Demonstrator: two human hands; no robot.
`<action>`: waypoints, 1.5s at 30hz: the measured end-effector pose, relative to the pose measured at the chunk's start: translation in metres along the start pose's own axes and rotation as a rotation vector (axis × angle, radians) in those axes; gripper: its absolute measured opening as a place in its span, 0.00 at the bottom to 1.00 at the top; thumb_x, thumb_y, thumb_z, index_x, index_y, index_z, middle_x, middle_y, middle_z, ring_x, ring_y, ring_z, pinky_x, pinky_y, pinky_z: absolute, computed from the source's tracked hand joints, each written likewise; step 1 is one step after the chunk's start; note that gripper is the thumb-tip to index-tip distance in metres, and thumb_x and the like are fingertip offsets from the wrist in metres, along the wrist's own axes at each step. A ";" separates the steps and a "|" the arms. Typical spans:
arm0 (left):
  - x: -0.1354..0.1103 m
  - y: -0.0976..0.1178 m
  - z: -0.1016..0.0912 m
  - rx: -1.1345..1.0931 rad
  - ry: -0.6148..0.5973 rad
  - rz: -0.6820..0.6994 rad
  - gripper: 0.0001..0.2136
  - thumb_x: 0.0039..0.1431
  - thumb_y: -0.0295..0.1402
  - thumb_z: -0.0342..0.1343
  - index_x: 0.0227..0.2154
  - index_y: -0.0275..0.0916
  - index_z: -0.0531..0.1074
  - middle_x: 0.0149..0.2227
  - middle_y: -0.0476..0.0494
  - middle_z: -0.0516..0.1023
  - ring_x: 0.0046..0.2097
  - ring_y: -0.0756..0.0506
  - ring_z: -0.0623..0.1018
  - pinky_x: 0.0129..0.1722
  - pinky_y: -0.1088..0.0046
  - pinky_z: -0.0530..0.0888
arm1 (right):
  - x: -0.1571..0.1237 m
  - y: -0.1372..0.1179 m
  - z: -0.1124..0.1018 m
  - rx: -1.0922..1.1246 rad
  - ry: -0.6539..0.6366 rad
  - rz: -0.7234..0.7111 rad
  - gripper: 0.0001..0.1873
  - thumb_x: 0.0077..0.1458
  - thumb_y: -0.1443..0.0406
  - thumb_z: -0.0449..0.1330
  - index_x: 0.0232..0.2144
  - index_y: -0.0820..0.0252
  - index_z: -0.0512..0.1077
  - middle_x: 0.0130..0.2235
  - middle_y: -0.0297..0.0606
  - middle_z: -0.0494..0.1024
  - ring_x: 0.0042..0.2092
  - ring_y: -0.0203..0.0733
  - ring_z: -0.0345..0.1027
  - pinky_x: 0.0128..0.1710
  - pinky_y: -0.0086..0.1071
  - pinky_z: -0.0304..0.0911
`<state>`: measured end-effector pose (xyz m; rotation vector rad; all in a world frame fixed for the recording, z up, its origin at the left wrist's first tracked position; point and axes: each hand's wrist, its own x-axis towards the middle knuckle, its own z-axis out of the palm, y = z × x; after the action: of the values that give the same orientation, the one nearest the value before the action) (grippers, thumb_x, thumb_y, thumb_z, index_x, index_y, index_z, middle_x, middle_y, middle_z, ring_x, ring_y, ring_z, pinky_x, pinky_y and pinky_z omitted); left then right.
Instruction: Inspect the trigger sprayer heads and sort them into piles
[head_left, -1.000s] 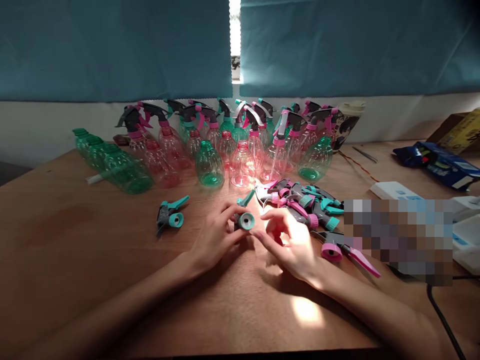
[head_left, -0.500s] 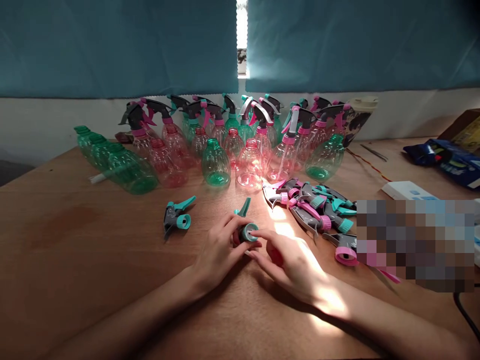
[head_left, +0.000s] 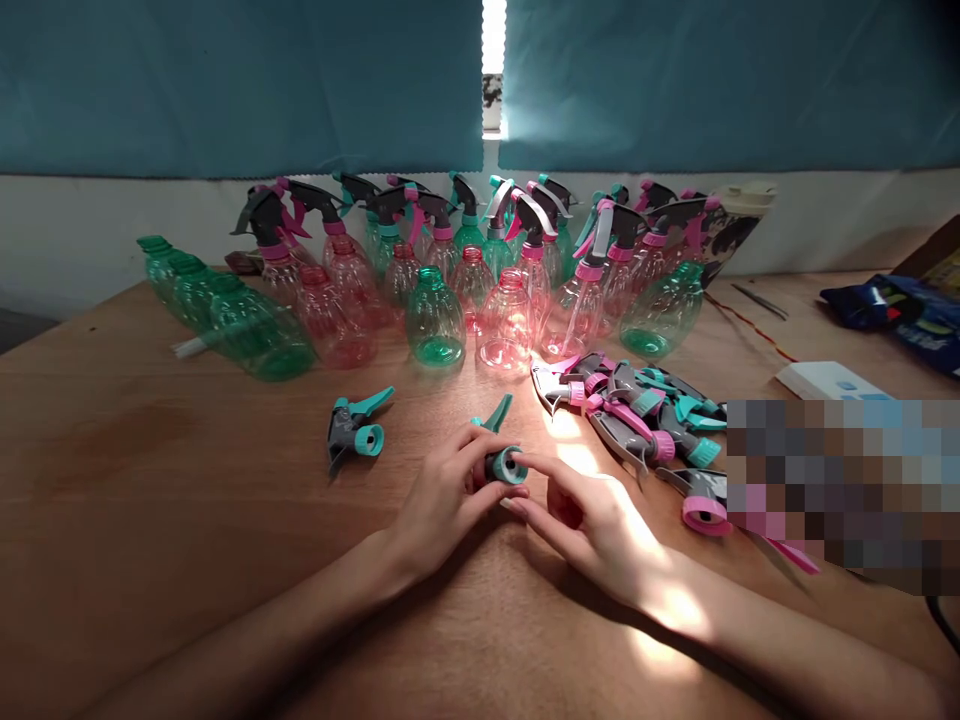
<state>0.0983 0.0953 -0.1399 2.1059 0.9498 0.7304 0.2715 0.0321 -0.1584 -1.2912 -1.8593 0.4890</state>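
My left hand (head_left: pixel 450 495) is wrapped round a grey and teal trigger spray head (head_left: pixel 510 466), its collar turned toward me and to the right. The teal trigger sticks up behind my fingers; much of the grey body is hidden by them. My right hand (head_left: pixel 592 515) has its index fingertip at the collar's rim, the thumb stretched out below and apart from it. Nothing shows held in that hand. Another teal spray head (head_left: pixel 356 432) lies on the table to the left.
Pink and green bottles (head_left: pixel 437 325) stand in rows at the back, several with spray heads on. Loose spray heads (head_left: pixel 630 410) are piled on the right. A white box (head_left: pixel 840 382) and a blue packet (head_left: pixel 892 315) lie farther right. Part of the right side is blurred.
My right index fingertip has moved from inside the collar opening to its rim. The collar has turned a little to the right, and the view has shifted slightly.
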 end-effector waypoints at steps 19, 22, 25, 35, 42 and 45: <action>0.000 -0.004 0.000 -0.018 0.007 0.032 0.18 0.56 0.23 0.56 0.49 0.43 0.74 0.40 0.47 0.72 0.30 0.52 0.70 0.32 0.76 0.72 | -0.001 0.004 0.000 -0.039 0.061 0.033 0.15 0.59 0.61 0.58 0.48 0.60 0.71 0.20 0.28 0.69 0.20 0.32 0.62 0.23 0.26 0.60; -0.001 -0.004 -0.001 -0.009 0.005 0.050 0.19 0.55 0.22 0.56 0.50 0.43 0.73 0.42 0.46 0.73 0.30 0.52 0.70 0.32 0.77 0.72 | -0.001 0.003 0.000 0.017 0.035 0.051 0.16 0.60 0.63 0.57 0.49 0.62 0.70 0.21 0.29 0.71 0.20 0.32 0.63 0.23 0.25 0.62; -0.001 -0.006 -0.001 0.008 -0.029 0.091 0.20 0.56 0.21 0.55 0.51 0.43 0.72 0.43 0.46 0.73 0.31 0.52 0.71 0.34 0.77 0.72 | 0.001 0.002 -0.001 0.123 -0.001 0.073 0.14 0.59 0.63 0.57 0.47 0.63 0.70 0.20 0.27 0.68 0.19 0.31 0.62 0.21 0.23 0.61; 0.003 -0.005 -0.002 0.014 -0.056 0.074 0.20 0.57 0.23 0.57 0.53 0.43 0.71 0.42 0.47 0.74 0.32 0.51 0.71 0.34 0.76 0.71 | 0.001 0.007 0.000 0.025 0.023 0.017 0.14 0.59 0.62 0.59 0.46 0.61 0.70 0.21 0.27 0.69 0.20 0.31 0.62 0.24 0.24 0.61; 0.002 -0.005 -0.001 0.012 -0.007 0.070 0.18 0.56 0.23 0.57 0.50 0.41 0.73 0.41 0.47 0.74 0.31 0.52 0.71 0.34 0.77 0.71 | -0.003 0.002 -0.002 -0.072 0.033 0.040 0.17 0.59 0.62 0.58 0.49 0.64 0.71 0.19 0.28 0.71 0.18 0.32 0.63 0.22 0.26 0.59; 0.003 -0.006 -0.002 -0.008 -0.070 0.120 0.17 0.58 0.24 0.56 0.51 0.41 0.73 0.42 0.46 0.74 0.34 0.51 0.72 0.35 0.77 0.70 | -0.003 0.001 -0.003 0.052 -0.022 0.063 0.17 0.60 0.62 0.57 0.49 0.64 0.70 0.21 0.29 0.72 0.20 0.32 0.64 0.22 0.25 0.61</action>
<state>0.0956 0.1011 -0.1427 2.1811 0.7873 0.7135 0.2747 0.0300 -0.1588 -1.3173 -1.8162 0.5832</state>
